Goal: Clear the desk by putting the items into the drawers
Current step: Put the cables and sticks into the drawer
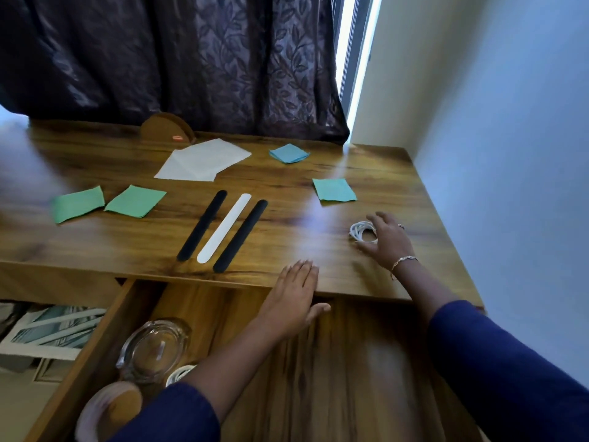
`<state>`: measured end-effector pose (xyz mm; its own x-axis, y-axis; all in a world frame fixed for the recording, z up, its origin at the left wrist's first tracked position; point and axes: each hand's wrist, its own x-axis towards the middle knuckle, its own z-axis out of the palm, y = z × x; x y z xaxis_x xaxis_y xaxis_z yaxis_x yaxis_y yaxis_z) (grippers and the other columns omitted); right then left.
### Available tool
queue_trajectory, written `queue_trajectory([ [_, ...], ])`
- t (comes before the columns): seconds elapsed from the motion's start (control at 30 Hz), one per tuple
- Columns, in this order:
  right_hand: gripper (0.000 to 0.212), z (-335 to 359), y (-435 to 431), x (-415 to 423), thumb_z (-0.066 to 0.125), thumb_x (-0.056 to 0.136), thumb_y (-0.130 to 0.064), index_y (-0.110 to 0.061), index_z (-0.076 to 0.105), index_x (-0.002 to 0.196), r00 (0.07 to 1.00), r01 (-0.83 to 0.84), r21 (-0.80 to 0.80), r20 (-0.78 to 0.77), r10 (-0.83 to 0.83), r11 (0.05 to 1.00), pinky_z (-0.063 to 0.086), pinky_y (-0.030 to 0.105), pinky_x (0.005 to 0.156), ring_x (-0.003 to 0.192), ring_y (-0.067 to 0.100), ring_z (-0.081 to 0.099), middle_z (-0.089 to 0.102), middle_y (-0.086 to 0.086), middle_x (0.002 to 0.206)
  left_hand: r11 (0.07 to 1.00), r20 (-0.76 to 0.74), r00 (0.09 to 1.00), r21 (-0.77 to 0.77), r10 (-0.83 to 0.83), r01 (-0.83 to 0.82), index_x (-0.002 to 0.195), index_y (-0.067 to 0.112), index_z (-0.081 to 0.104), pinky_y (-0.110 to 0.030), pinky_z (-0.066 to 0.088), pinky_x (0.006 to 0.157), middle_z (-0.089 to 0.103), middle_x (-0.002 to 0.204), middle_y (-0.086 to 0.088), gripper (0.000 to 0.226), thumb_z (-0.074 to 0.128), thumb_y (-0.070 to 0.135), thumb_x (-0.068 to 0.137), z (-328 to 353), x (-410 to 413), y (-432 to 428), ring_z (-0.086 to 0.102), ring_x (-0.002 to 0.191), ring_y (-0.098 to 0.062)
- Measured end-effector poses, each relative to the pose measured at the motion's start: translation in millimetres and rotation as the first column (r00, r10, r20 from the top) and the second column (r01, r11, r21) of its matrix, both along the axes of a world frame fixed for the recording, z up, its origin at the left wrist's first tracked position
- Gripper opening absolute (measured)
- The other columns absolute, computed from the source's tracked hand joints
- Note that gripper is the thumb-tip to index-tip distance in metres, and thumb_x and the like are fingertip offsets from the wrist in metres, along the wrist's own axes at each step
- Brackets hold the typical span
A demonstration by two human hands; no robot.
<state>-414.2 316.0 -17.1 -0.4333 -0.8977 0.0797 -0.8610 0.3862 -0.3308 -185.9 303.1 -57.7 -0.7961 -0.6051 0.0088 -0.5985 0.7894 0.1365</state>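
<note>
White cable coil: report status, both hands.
Right hand curled round white cable coil, coil on desk. Left hand flat on desk edge. Drawer open, left forearm across it.

Glossy wood-grain desk (366,186); clear glass ashtray (153,349).
</note>
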Motion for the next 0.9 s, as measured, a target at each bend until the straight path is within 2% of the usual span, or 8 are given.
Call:
queue_trajectory([
  [0.07, 0.076, 1.9, -13.0, -8.3, 0.070, 0.076, -0.042, -0.011, 0.038, 0.137, 1.000, 0.015, 0.107, 0.024, -0.017, 0.994, 0.031, 0.036, 0.105, 0.129, 0.030, 0.039, 0.033, 0.014, 0.143, 1.000, 0.025, 1.000, -0.003, -0.002, 0.002, 0.148, 0.012, -0.005, -0.031, -0.015, 0.111, -0.009, 0.157, -0.007, 0.077, 0.027, 0.056, 0.094, -5.0, 1.1, 1.4, -0.013, 0.144, -0.019],
  [0.2, 0.069, -0.3, -23.4, -14.7, 0.070, 0.075, -0.046, -0.012, 0.044, 0.129, 0.999, 0.037, 0.189, 0.020, -0.041, 0.981, 0.039, 0.034, 0.094, 0.118, 0.031, 0.046, 0.047, 0.014, 0.129, 1.000, 0.051, 0.999, -0.003, -0.006, 0.006, 0.145, 0.013, -0.015, -0.030, -0.019, 0.110, -0.020, 0.154, -0.005, 0.084, 0.030, 0.060, 0.091, -9.6, 3.3, 1.8, -0.027, 0.135, -0.015],
  [0.33, 0.061, -3.0, -22.1, -15.8, 0.067, 0.078, -0.045, -0.012, 0.047, 0.125, 0.999, 0.038, 0.164, -0.010, -0.037, 0.986, 0.041, 0.034, 0.090, 0.115, 0.031, 0.048, 0.049, 0.014, 0.124, 1.000, 0.083, 0.997, -0.011, -0.003, 0.004, 0.139, 0.015, -0.026, -0.033, -0.019, 0.112, -0.031, 0.148, -0.003, 0.096, 0.043, 0.059, 0.088, -13.7, 3.8, 1.8, -0.030, 0.135, -0.017],
  [0.5, 0.061, -2.2, -12.7, -13.4, 0.069, 0.076, -0.042, -0.012, 0.049, 0.125, 0.999, 0.030, 0.123, 0.013, -0.032, 0.992, 0.040, 0.034, 0.091, 0.114, 0.031, 0.047, 0.051, 0.014, 0.120, 1.000, 0.080, 0.997, 0.008, -0.009, 0.009, 0.141, 0.016, -0.024, -0.032, -0.019, 0.112, -0.033, 0.146, -0.002, 0.098, 0.048, 0.055, 0.087, -13.8, 4.0, -0.1, -0.030, 0.135, -0.016],
  [0.6, 0.060, 4.0, -1.2, -1.1, 0.070, 0.076, -0.036, -0.012, 0.049, 0.127, 0.999, -0.010, 0.067, 0.043, 0.007, 0.998, 0.039, 0.033, 0.091, 0.114, 0.030, 0.047, 0.052, 0.014, 0.121, 0.996, -0.021, 1.000, 0.084, -0.002, 0.004, 0.147, 0.019, -0.009, -0.028, -0.014, 0.113, -0.018, 0.154, 0.001, 0.087, 0.047, 0.050, 0.090, -7.1, 5.9, -0.2, -0.019, 0.141, -0.012],
  [0.73, 0.066, 17.5, 21.1, 42.2, 0.074, 0.075, -0.032, -0.013, 0.047, 0.132, 0.978, -0.166, -0.036, 0.123, 0.169, 0.985, 0.037, 0.032, 0.093, 0.117, 0.030, 0.048, 0.049, 0.010, 0.129, 0.989, -0.329, 0.940, 0.145, 0.088, -0.042, 0.145, 0.022, 0.023, -0.023, 0.006, 0.116, 0.017, 0.154, 0.008, 0.061, 0.049, 0.035, 0.092, -5.5, 44.8, 5.5, 0.009, 0.141, -0.003],
  [0.8, 0.068, 19.8, 37.5, 71.4, 0.075, 0.074, -0.031, -0.015, 0.046, 0.133, 0.937, -0.280, -0.046, 0.204, 0.283, 0.959, 0.035, 0.030, 0.095, 0.118, 0.026, 0.047, 0.047, 0.007, 0.132, 0.989, -0.404, 0.905, 0.109, 0.133, -0.096, 0.139, 0.020, 0.037, -0.025, 0.016, 0.114, 0.032, 0.148, 0.006, 0.051, 0.046, 0.034, 0.091, -14.4, 76.3, 8.8, 0.022, 0.136, -0.003],
  [0.9, 0.073, 8.8, 58.0, 121.1, 0.074, 0.070, -0.041, -0.019, 0.045, 0.133, 0.808, -0.490, -0.036, 0.355, 0.470, 0.871, 0.038, 0.027, 0.095, 0.117, 0.018, 0.048, 0.046, 0.002, 0.131, 0.962, -0.412, 0.870, 0.146, 0.272, -0.231, 0.132, 0.015, 0.048, -0.034, 0.024, 0.112, 0.043, 0.140, 0.002, 0.045, 0.052, 0.024, 0.088, -30.8, 124.5, 11.2, 0.032, 0.131, -0.008],
])
